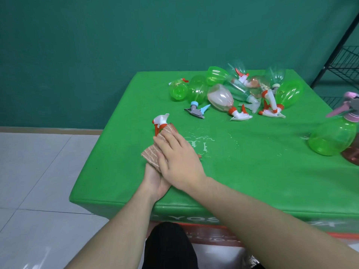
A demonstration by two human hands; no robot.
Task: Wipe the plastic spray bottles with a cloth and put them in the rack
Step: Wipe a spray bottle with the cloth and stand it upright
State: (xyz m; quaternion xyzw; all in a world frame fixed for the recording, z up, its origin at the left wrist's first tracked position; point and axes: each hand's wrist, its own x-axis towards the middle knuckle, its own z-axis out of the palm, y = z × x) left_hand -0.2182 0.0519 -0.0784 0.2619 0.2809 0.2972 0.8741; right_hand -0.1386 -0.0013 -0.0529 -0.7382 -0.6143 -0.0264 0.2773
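right hand (pixel 177 162) fingers lie together, pressing the cloth (pixel 153 152) around a spray bottle | left hand (pixel 155 181) cups it from beneath, fingers hidden, grip unclear | white-orange trigger head (pixel 160 121) pokes out | on green table (pixel 252 171) | bottle pile (pixel 239 92) far side | wire rack (pixel 342 65) at right

One head-worn wide-angle view looks forward and down, close over the green worktop (pixel 252 171), toward a green wall (pixel 97 55).

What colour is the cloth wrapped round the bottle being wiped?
The cloth is pinkish-brown with pale wavy streaks, shown in the head view.
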